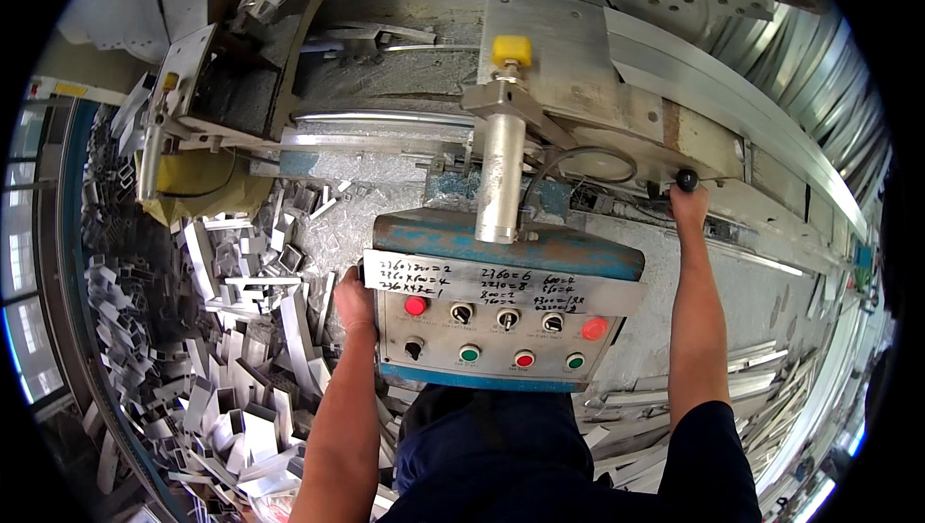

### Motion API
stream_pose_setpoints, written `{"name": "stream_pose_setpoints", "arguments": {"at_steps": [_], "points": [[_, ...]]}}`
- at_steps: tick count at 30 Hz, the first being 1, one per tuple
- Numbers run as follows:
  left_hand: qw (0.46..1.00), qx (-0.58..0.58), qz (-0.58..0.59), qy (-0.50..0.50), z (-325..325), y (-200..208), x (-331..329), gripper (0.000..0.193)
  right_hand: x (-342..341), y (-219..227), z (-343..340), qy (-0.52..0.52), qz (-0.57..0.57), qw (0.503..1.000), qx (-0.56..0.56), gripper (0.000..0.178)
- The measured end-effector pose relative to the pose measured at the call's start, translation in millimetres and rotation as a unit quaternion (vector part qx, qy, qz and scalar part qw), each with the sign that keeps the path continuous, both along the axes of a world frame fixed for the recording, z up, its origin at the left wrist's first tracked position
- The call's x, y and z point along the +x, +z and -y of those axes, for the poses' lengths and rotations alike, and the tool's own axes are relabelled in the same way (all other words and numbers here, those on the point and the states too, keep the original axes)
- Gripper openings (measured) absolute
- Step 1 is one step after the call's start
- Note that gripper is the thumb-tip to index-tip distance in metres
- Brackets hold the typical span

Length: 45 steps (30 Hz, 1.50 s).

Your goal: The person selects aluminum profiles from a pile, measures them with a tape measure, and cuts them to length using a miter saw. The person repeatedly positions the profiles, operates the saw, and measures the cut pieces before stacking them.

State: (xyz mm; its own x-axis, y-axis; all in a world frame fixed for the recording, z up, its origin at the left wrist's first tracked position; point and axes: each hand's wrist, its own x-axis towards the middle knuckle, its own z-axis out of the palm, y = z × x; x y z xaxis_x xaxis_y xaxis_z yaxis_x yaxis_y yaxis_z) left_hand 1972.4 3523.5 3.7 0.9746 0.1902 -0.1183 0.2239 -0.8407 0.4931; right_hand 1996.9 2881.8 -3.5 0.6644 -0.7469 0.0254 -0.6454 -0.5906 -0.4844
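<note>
At the left side of the control box (501, 376), my left hand (355, 303) is closed beside a small black part at its corner. What its fingers grip is hidden. My right arm reaches far to the right, where my right hand (689, 203) is closed on a black ball knob (686, 179) on the machine's front. The box face has red and green push buttons and black rotary switches. A pale strip (462, 279) with handwriting lies across its upper edge. Above the box stands a metal air cylinder (502, 176) with a yellow cap (512, 50).
Many cut aluminium offcuts (246, 417) are heaped on the floor at the left. Long thin strips (771, 407) lie at the lower right. A second cylinder (152, 152) and a yellow sack (207, 186) are at the upper left. A long metal rail (819, 181) runs along the right.
</note>
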Motion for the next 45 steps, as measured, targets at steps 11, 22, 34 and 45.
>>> {"name": "stream_pose_setpoints", "arguments": {"at_steps": [11, 22, 34, 45], "points": [[1.0, 0.016, 0.014, 0.014, 3.8, -0.2, -0.7, 0.013, 5.5, 17.7, -13.0, -0.044, 0.043, 0.992, 0.113, 0.028], [1.0, 0.029, 0.011, 0.002, -8.9, -18.8, -5.3, 0.014, 5.7, 26.1, -19.9, -0.025, -0.016, 0.997, 0.067, 0.027], [0.791, -0.52, -0.114, 0.303, -69.4, -60.5, -15.2, 0.045, -65.3, -56.1, 37.9, -0.025, -0.124, 0.987, 0.095, 0.049], [0.802, -0.42, -0.195, 0.378, -78.8, 2.5, -7.9, 0.036, -34.9, -228.1, 139.1, -0.115, -0.188, 0.975, -0.023, 0.061]]}}
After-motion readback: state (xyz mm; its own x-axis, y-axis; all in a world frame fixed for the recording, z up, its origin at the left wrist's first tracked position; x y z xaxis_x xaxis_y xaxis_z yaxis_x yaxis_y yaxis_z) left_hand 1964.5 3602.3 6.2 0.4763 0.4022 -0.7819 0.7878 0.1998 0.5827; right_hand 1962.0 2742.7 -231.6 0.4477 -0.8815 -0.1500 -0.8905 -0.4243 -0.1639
